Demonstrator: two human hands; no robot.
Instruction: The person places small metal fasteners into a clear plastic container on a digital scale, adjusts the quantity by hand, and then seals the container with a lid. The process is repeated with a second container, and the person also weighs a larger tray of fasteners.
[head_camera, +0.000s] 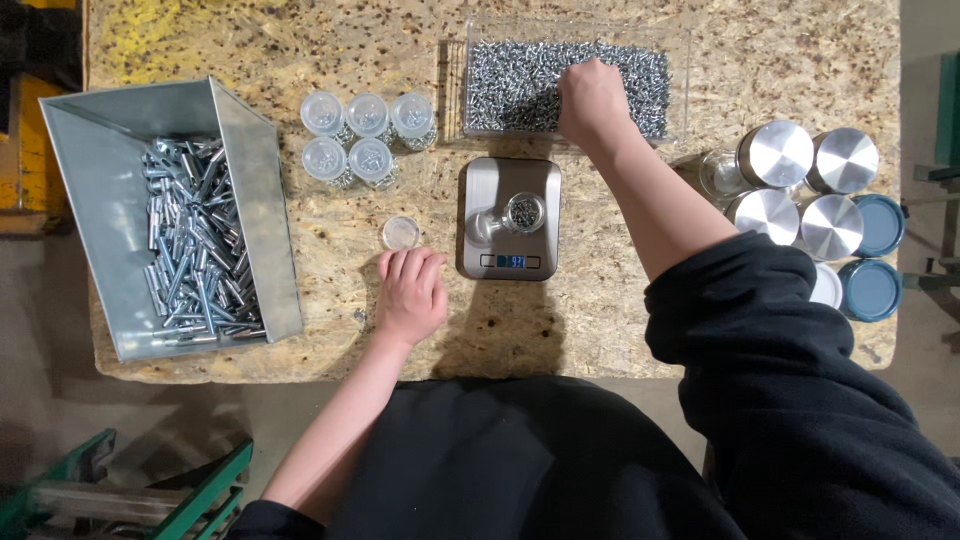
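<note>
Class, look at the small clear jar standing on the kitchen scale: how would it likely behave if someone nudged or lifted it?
The small jar looks partly filled with small metal screws, so it probably feels heavy for its size. It stands open on the scale, so a tilt would likely spill the contents. Its smooth clear wall may be slippery, and the scale's polished top could let it slide.

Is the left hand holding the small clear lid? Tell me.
No, the left hand lies flat on the table, its fingertips just short of the small clear lid.
</note>
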